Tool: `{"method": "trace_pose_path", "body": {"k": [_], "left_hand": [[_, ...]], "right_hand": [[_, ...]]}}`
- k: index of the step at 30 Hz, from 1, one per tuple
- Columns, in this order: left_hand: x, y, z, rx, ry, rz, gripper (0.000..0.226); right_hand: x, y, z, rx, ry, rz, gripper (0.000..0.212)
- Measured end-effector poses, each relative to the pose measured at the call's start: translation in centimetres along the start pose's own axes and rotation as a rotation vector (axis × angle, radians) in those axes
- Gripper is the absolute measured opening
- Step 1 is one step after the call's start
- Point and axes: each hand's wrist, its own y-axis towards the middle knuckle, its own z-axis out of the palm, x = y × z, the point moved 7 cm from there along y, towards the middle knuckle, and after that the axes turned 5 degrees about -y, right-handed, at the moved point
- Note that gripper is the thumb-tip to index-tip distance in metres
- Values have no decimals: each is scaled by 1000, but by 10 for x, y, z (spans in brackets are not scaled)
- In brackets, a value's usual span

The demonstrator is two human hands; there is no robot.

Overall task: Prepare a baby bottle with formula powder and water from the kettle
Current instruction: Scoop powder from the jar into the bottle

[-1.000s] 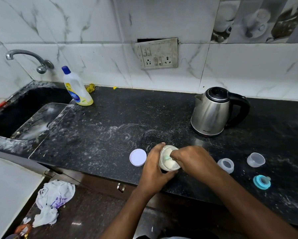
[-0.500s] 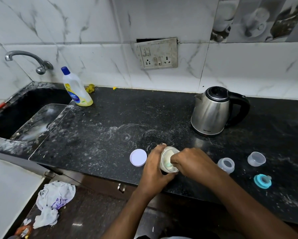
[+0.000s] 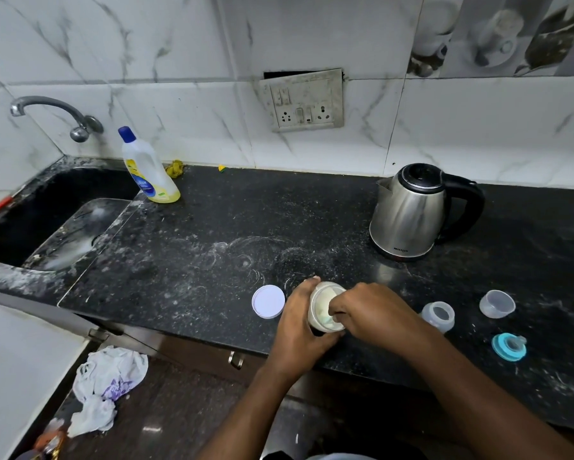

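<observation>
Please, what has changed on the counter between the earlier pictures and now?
Almost nothing. The right hand keeps its fingertips inside the open powder jar, perhaps slightly lower; whether they hold anything is hidden. The left hand still grips the powder jar in the same spot. The lid, kettle, bottle, clear cap and teal ring have not moved.

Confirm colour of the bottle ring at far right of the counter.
Teal; the ring shows best in the head view.
</observation>
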Motion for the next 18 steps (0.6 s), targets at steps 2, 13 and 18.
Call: {"method": "trace_pose_path", "body": {"k": [2, 13, 18], "left_hand": [[4, -1, 0, 2, -1, -27, 95], [11, 3, -3, 18, 70, -131, 106], [7, 10, -6, 28, 133, -123, 111]], "right_hand": [[-3, 0, -1, -11, 123, 19, 21], [-37, -2, 9, -86, 1087, 318, 18], [-51, -6, 11, -204, 1364, 475, 15]]}}
